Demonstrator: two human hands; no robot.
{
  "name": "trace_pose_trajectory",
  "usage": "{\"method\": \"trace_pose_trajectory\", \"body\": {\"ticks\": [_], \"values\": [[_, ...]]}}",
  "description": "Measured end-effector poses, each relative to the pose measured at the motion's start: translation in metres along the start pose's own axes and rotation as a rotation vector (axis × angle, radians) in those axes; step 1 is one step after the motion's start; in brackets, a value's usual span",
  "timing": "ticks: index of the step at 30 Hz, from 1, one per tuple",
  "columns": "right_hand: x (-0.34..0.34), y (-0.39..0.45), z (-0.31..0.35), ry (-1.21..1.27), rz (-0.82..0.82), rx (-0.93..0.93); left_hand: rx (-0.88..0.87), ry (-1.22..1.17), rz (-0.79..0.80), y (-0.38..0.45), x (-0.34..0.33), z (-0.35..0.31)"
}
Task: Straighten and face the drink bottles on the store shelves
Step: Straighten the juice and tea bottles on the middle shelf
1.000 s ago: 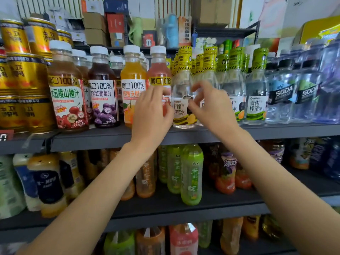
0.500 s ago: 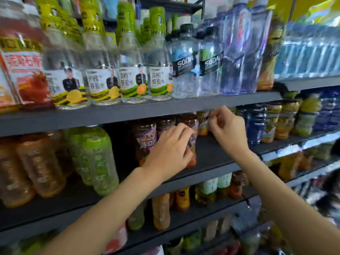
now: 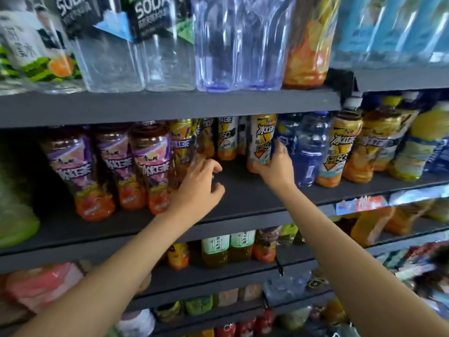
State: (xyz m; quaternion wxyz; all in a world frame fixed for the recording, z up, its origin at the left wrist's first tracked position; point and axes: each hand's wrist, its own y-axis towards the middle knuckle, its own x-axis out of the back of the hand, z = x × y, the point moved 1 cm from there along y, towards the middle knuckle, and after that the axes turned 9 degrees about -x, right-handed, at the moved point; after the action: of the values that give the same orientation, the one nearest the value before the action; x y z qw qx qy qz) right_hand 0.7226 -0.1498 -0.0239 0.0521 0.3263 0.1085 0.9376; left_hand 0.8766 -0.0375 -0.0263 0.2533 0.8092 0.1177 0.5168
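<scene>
"soda" on two clear bottles.

Across the middle of the frame runs a dark grey shelf. At centre left on it stand tea bottles with purple-and-pink labels over orange bases. At centre, the held bottle has a yellow, white and orange label with black lettering. Just right of it is a blue bottle. In the upper left, clear soda bottles wear black labels with white letters. At upper centre stand pale violet clear bottles. At the left edge is a green bottle.
</scene>
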Motion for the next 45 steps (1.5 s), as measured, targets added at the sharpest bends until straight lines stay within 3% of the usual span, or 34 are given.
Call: {"method": "trace_pose_trajectory", "body": {"ticks": [5, 10, 15, 23, 27, 36, 45], "values": [[-0.033, 0.037, -0.008, 0.126, 0.075, -0.211, 0.119, 0.033, -0.008, 0.0, -0.003, 0.0], [-0.047, 0.049, -0.01, 0.04, 0.026, -0.244, 0.173, 0.058, -0.029, -0.004, -0.004, 0.007], [-0.038, 0.046, -0.017, -0.02, 0.073, -0.102, 0.196, 0.002, -0.034, 0.001, -0.018, 0.004], [0.006, -0.002, -0.028, -0.025, 0.355, 0.181, 0.35, -0.433, -0.11, 0.029, -0.042, -0.025], [0.02, -0.019, -0.031, 0.027, 0.463, 0.205, 0.315, -0.447, -0.097, 0.035, -0.046, -0.038], [0.008, -0.052, -0.019, -0.055, 0.299, 0.148, 0.387, -0.48, 0.033, 0.023, -0.028, -0.036], [-0.004, -0.066, -0.015, -0.034, 0.268, 0.103, 0.375, -0.368, -0.018, 0.019, -0.026, -0.041]]}}
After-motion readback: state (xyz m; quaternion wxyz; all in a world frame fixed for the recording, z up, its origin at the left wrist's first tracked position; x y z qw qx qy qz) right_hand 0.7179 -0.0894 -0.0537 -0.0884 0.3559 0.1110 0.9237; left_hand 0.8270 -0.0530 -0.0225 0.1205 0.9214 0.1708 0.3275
